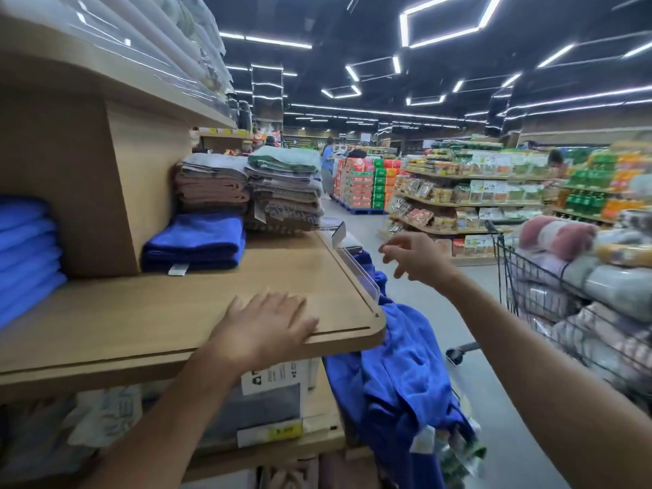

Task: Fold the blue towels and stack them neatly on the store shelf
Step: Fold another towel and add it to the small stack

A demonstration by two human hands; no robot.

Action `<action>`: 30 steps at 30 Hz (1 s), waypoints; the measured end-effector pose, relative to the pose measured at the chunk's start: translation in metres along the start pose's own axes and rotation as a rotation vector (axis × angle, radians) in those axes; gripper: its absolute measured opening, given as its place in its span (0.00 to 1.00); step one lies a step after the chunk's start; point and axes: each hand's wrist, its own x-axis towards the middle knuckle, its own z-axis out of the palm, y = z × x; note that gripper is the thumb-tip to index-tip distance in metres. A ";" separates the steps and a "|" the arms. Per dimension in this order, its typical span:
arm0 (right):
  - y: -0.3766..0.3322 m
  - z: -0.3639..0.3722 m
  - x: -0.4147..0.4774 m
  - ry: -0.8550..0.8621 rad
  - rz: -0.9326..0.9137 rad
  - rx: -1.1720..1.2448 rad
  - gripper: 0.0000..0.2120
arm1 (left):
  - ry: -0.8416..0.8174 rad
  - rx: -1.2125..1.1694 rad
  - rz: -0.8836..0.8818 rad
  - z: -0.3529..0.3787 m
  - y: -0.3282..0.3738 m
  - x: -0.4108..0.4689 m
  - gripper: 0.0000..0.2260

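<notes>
The fingers (293, 312) of the left hand (264, 322) lie straight and a little spread, flat on the front edge of the shelf (141, 312), holding nothing. The fingers (390, 249) of the right hand (418, 257) are spread and loosely curled in the air, pinching nothing. They are blurred, so I cannot tell their exact bend. That hand hangs just past the shelf's end, above the loose blue towels (405, 375), which droop in a crumpled heap beside that end, below the board.

The likeliest slip is a blind grab into the heap. The cloths lie tangled together, so pulling one could drag others down to the floor. A clear plastic rail (356, 273) runs along the shelf's end right where a towel would be lifted over. A hem or paper tag could catch on it, or the rail could be knocked loose.

One folded blue towel (194, 241) sits at the back of the shelf with bare board in front, and a taller blue stack (24, 255) stands in the compartment to the left. The brown and grey piles (247, 192) behind it look uneven, and a careless push while stacking might tip them. The cart (550, 301) stands near the right forearm, so a wide swing of cloth could snag its wire.
</notes>
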 end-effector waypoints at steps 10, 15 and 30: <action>0.116 0.085 -0.059 -0.009 0.437 -0.147 0.11 | 0.016 -0.020 -0.013 0.002 -0.006 0.004 0.32; 0.096 0.062 -0.034 0.086 0.448 0.104 0.11 | 0.055 -0.041 -0.010 -0.002 -0.005 0.001 0.30; -0.095 -0.019 -0.028 -0.057 0.025 1.127 0.06 | 0.398 -1.093 0.211 -0.030 0.105 0.012 0.23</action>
